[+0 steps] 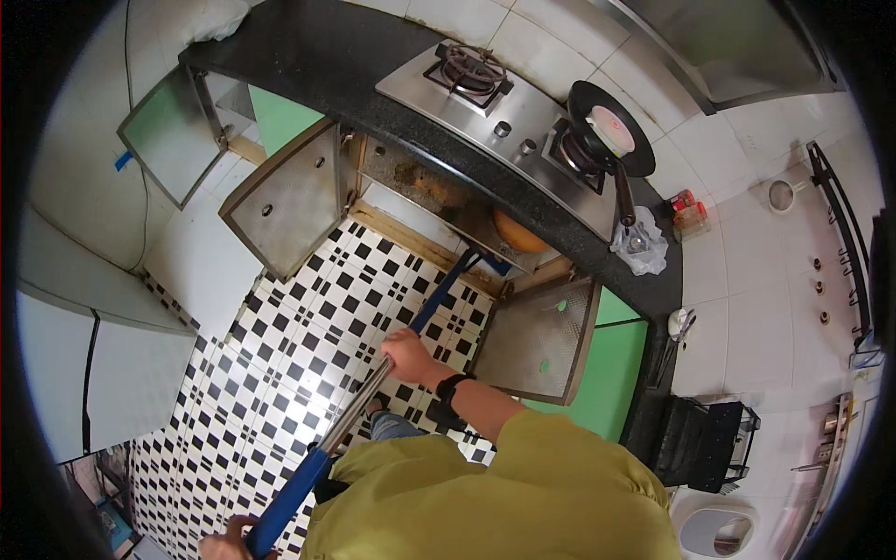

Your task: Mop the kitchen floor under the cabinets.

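A long mop-like tool with a blue and bare-metal pole [355, 413] runs diagonally from the lower left up to the open cabinet under the stove. My right hand [409, 357], with a black band on its wrist, is closed round the middle of the pole. Lower left, at the picture's edge, my left hand [227, 540] holds the thick blue end; part of it is cut off. The tool's blue head [497, 264] is at the cabinet's opening, partly hidden by the cabinet edge. Inside the cabinet are a stained metal shelf [434, 189] and a round orange thing [519, 232].
Cabinet doors stand open at left [287, 203] and right [535, 339] of the opening. Above are a black countertop [301, 63] and a gas stove [483, 129] bearing a black frying pan [647, 150]. A black rack [707, 444] stands at right. The floor [280, 350] has black-and-white tiles.
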Tool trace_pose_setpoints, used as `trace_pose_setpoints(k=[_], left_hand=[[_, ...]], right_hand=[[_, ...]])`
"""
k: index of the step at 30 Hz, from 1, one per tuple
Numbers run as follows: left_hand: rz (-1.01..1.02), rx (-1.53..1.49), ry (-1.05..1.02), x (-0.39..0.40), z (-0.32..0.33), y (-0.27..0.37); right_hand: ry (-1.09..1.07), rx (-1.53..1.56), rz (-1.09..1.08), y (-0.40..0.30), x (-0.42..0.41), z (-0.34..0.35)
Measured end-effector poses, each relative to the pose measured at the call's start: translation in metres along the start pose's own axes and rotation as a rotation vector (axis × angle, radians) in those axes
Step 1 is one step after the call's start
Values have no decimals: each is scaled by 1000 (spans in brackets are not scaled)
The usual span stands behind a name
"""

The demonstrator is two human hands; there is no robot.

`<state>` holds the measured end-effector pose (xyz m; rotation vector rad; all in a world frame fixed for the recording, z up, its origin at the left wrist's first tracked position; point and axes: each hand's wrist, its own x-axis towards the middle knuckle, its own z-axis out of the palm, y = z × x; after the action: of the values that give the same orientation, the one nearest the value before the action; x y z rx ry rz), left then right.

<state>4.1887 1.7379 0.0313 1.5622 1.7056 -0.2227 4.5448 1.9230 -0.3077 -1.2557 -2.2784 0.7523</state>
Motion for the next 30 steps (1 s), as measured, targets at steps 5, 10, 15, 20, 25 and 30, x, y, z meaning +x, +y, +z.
trace_pose_setpoints(k=[5, 10, 15, 20, 25, 30], left_hand=[[-104, 98, 156, -27, -23, -10], [-105, 199, 332, -41, -45, 14], [-214, 257, 431, -45, -66, 24], [-173, 321, 518, -28, -87, 54], [-236, 228, 302, -23, -94, 45], [5, 217, 255, -5, -69, 42]], right_hand=[[64, 87, -47, -25, 18, 25], [137, 95, -94, -45, 56, 35], [115, 136, -110, -62, 115, 31], [184, 163, -63, -59, 130, 13], [141, 99, -19, -60, 100, 9], [200, 93, -93, -14, 47, 21]])
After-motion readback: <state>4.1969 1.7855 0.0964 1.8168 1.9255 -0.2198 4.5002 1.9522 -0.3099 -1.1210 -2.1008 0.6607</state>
